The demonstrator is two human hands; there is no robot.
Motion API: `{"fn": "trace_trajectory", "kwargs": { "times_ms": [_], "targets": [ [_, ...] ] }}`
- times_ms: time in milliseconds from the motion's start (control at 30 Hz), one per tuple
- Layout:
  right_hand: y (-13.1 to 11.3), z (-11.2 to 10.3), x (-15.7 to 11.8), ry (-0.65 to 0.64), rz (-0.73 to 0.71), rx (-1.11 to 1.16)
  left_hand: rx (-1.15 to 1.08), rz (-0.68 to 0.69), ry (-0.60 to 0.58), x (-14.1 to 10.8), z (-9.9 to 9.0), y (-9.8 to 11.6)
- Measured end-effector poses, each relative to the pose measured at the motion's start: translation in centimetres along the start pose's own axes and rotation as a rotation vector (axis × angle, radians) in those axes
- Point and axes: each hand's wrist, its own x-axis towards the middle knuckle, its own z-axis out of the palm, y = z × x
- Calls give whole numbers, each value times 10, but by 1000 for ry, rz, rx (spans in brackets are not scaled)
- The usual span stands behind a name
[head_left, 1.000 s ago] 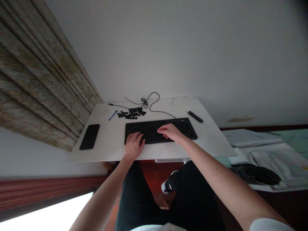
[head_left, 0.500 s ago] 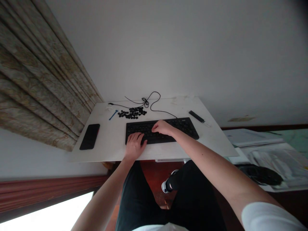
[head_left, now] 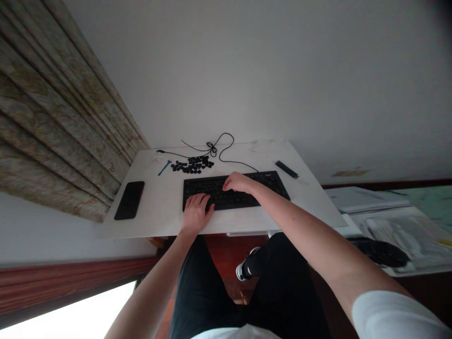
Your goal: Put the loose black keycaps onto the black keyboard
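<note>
- Phone (head_left: 129, 200) lies by the desk's (head_left: 155, 214) left edge.
- Blue pick (head_left: 164, 167) sits just left of heaped black keycaps (head_left: 192, 165), near the back edge.
- My left hand (head_left: 196, 213) rests open, released, on the keyboard (head_left: 268, 186).
- Keyboard's long axis runs left-right along the front edge.
- My right hand (head_left: 239, 182) curls over mid-keys; grip: cannot tell.

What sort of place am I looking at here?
Probably a home study or bedroom: a small white desk holding a black keyboard and a phone, beside long patterned curtains.
</note>
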Motion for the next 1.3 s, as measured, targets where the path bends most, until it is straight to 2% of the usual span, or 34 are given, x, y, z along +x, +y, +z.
{"fn": "trace_trajectory", "kwargs": {
  "times_ms": [200, 533, 800, 1067, 1300],
  "targets": [
    [6, -8, -1, -6, -15, -73, -9, -2, 2, 0, 0, 0],
    [4, -11, 4, -59, -86, -232, -14, -7, 1, 1, 1, 0],
    [3, -10, 7, -70, -114, -277, -10, -12, -11, 0, 1, 0],
    [4, -7, 13, -32, -98, -359, -5, -10, -7, 0, 2, 0],
    [0, -9, 8, -57, -67, -407, 6, -5, -13, 0, 1, 2]
  ]
}}
